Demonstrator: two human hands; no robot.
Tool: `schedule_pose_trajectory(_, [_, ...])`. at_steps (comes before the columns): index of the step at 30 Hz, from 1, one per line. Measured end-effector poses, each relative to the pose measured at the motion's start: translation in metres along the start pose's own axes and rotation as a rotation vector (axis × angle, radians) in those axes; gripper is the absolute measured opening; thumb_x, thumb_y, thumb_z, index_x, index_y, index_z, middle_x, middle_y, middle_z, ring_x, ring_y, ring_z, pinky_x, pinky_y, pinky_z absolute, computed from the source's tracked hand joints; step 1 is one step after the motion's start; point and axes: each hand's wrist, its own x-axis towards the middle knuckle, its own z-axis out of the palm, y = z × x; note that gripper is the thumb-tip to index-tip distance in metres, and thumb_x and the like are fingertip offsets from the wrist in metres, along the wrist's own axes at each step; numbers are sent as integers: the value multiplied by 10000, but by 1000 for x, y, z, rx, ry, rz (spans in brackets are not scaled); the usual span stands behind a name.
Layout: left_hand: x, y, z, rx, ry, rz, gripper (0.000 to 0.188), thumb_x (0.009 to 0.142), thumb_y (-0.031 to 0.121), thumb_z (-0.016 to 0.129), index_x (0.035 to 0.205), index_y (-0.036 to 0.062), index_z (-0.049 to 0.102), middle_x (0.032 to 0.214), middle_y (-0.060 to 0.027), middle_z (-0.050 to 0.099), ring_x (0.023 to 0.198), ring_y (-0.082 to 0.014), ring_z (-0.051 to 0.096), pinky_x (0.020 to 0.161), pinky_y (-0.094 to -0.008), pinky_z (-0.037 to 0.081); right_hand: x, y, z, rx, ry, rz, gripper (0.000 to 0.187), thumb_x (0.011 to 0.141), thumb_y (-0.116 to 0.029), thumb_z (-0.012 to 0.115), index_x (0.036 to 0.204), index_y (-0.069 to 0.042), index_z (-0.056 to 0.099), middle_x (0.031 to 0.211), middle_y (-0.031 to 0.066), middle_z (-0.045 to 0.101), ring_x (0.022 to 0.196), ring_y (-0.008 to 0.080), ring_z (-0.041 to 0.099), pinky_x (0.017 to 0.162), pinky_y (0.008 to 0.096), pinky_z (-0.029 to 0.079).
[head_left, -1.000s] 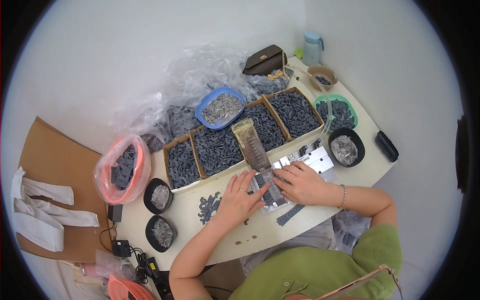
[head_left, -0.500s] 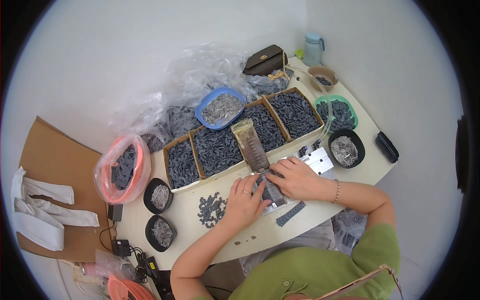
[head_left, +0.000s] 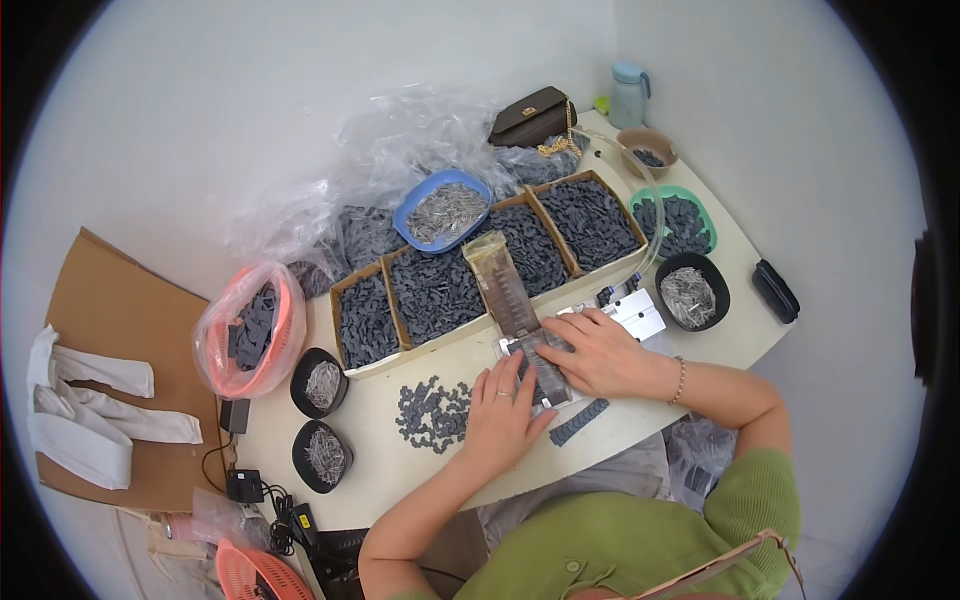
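Both hands are down on the pale surface (head_left: 690,345), working over a long narrow strip (head_left: 520,315) that runs from the cardboard boxes toward the person. The left hand (head_left: 500,415) lies flat with its fingers (head_left: 487,377) spread and pressed near the strip's lower end; it grips nothing that shows. The right hand (head_left: 595,352) rests palm-down across the strip, fingers stretched to the left and touching it, and whether they pinch anything underneath cannot be told. Just left of the left hand sits a loose pile of small dark pieces (head_left: 432,412). A short dark bar (head_left: 578,422) lies on the surface just below the right hand. Beside the right hand are pale metal blocks (head_left: 635,312). Behind the strip stand three cardboard boxes (head_left: 440,290) filled with dark pieces, and a blue bowl (head_left: 441,210) of silvery bits. A black bowl (head_left: 692,292) of silvery bits sits off to the right, near the surface's edge.
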Motion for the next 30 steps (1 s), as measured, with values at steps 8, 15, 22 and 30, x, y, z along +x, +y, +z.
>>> schedule_pose_trajectory(8, [7, -12, -3, -26, 40, 14, 547, 773, 250, 716, 1241, 20, 551, 1377, -219, 391, 1237, -398, 405, 1025, -501, 321, -4, 1, -2, 27, -16, -18, 371, 750, -199, 631, 1112, -114, 645, 1270, 159, 519, 1160, 286, 492, 939, 426, 386])
schedule_pose_trajectory(15, [3, -14, 7, -98, 17, 54, 545, 776, 224, 714, 1253, 25, 540, 1407, -243, 357, 1270, -425, 377, 1034, -502, 312, -1, 4, -5, -57, -18, -36, 392, 780, -229, 636, 1160, -133, 645, 1330, 158, 489, 1195, 286, 477, 959, 424, 377])
schedule_pose_trajectory(22, [-6, 11, 14, -262, -25, -115, 586, 827, 251, 681, 1299, -18, 463, 1461, -279, 241, 1324, -435, 291, 1062, -495, 263, -5, -2, -8, -39, -48, -79, 396, 765, -215, 651, 1147, -113, 652, 1362, 144, 471, 1200, 271, 486, 966, 419, 387])
schedule_pose_trajectory(30, [-9, 0, 6, -246, 26, -159, 541, 829, 244, 683, 1266, -5, 483, 1447, -274, 253, 1330, -441, 267, 1065, -510, 229, 10, 12, 3, 243, -56, 20, 171, 762, -145, 657, 928, -105, 664, 1024, 52, 609, 986, 231, 556, 813, 372, 419])
